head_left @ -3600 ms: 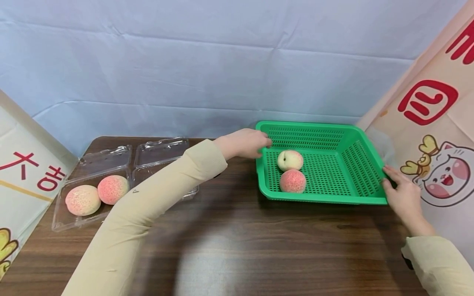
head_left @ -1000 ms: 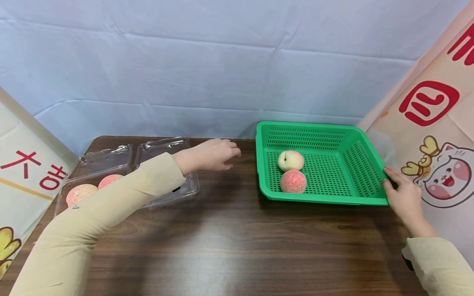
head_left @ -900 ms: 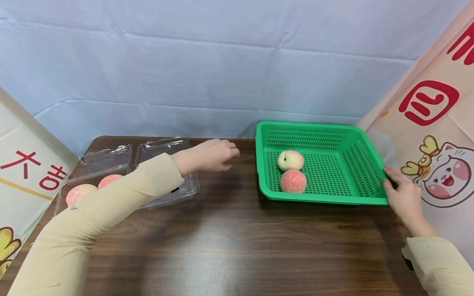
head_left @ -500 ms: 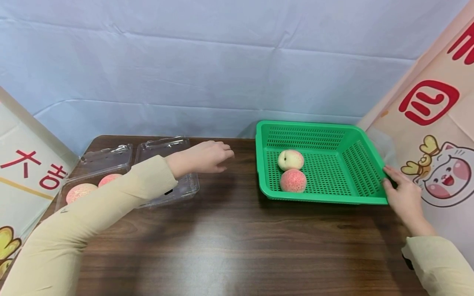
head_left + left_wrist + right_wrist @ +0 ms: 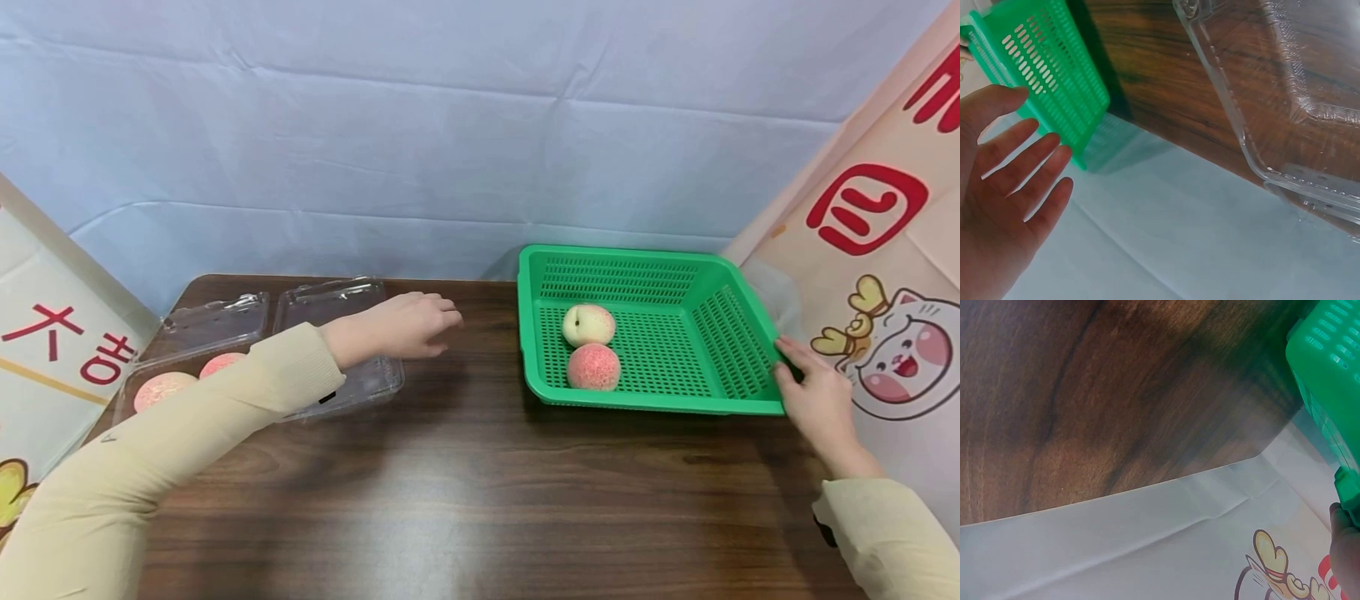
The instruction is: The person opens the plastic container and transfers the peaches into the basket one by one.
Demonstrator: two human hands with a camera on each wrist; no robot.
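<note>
My left hand (image 5: 411, 325) hovers between the basket and the clear plastic clamshell box (image 5: 378, 383), with nothing in it. In the left wrist view its fingers (image 5: 1050, 209) spread loosely. My right hand (image 5: 817, 400) grips the right rim of a green plastic basket (image 5: 660, 402), thumb and fingers at the edge. Inside the basket, toward its left end, a pale peach (image 5: 588, 325) touches a pinker peach (image 5: 594, 367). Two more peaches lie in the box's left tray, a pale one (image 5: 161, 390) and a pink one (image 5: 220, 364), both partly hidden by my left sleeve.
Everything stands on a dark wooden table (image 5: 465, 500). A pale blue cloth (image 5: 450, 125) hangs behind its far edge. Printed panels flank it, one on the left (image 5: 67, 333) and another on the right (image 5: 885, 275), close to the basket.
My left hand has left the basket's left rim and moved left toward the clear box, with a slow drift during the last second. The right hand, basket and peaches stay put.
</note>
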